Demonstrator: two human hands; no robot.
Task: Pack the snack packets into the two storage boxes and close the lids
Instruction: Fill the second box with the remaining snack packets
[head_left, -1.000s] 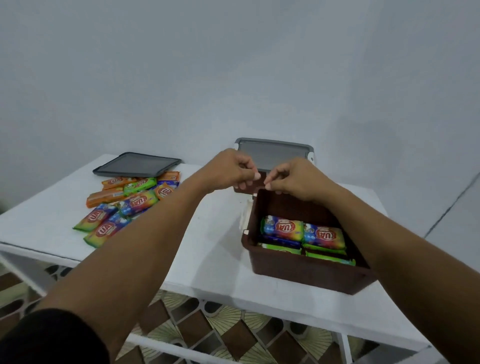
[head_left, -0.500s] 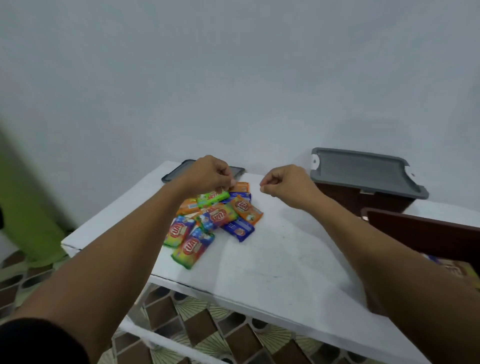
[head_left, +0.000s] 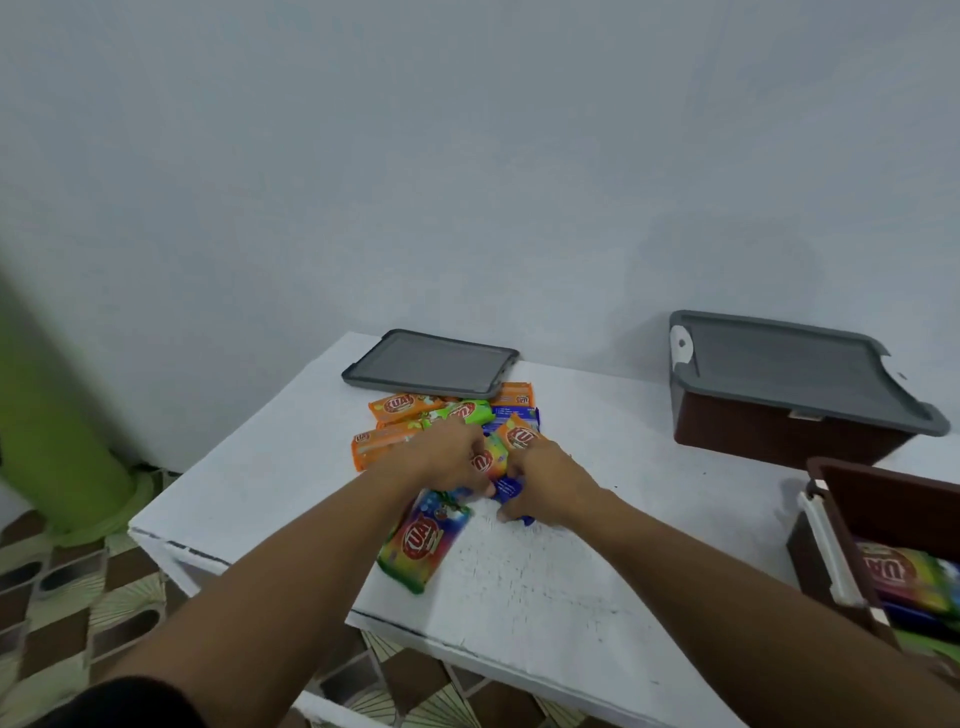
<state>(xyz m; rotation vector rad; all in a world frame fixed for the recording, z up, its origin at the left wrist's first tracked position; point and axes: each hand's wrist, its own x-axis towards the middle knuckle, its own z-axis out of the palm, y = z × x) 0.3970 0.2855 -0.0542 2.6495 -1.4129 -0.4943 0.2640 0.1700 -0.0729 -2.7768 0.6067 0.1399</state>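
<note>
- On the white table, toward its far left corner: a loose heap of snack packets, orange, green, blue and rainbow-coloured, overlapping.
- At the far left corner, just behind the heap and touching its back edge: 1 loose grey lid, flat on the top.
- Down on the near side of the heap: left hand, knuckles up, fingers bent into the packets; cannot tell whether clamped on any.
- Just beside it, nearly touching: right hand, fingers and thumb curled round a blue packet at the heap's near edge.
- Nearest the front edge, partly under the left wrist: 1 rainbow packet, lengthwise toward the front.
- Along the back edge to the right, well apart from the heap: closed brown box with a grey lid on top.
- At the right edge, cut off by the frame: open brown box, lidless, with packed packets inside.
- Left of the table: a blurred green shape over patterned floor tiles.
</note>
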